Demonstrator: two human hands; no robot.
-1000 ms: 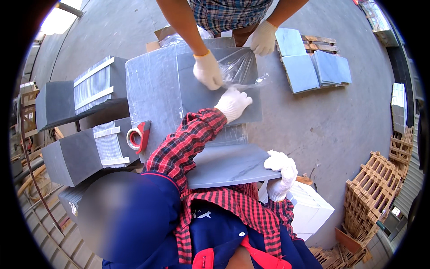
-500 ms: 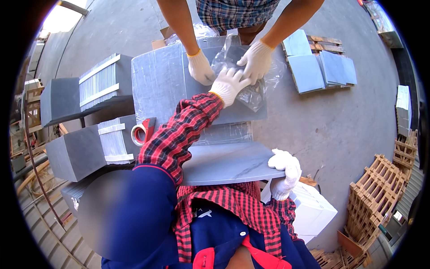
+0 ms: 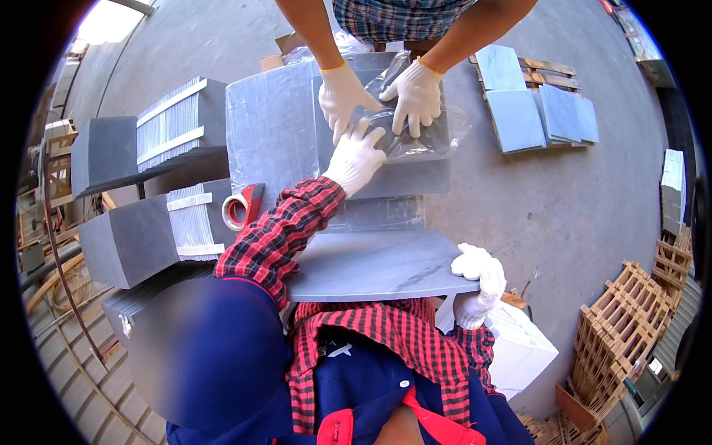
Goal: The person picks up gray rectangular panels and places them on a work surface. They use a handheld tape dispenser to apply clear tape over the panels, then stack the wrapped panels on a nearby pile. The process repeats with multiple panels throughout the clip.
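My left hand (image 3: pixel 356 159), in a white knit glove, reaches out over a flat grey stone slab (image 3: pixel 423 178). Its fingers are spread and touch the edge of a clear plastic sheet (image 3: pixel 426 152) lying crumpled there. Facing me, a co-worker's gloved left hand (image 3: pixel 415 96) and gloved right hand (image 3: pixel 343 96) press on the same plastic, close to my fingertips. Against my front leans another grey slab (image 3: pixel 378 263) with a dark vein. My gloved right hand (image 3: pixel 480 276) is wrapped around its right edge.
A tape roll in a red holder (image 3: pixel 242 208) sits left of my arm. Racks of dark slabs (image 3: pixel 126 237) stand further left. Light slabs (image 3: pixel 512 119) rest on a pallet at upper right. White boxes (image 3: pixel 523 345) and wooden pallets (image 3: pixel 619 319) are at lower right.
My left hand has drawn back slightly toward me and left, away from the co-worker's hand. The co-worker's fingers have spread over the plastic, which lies flatter. My right hand keeps its hold.
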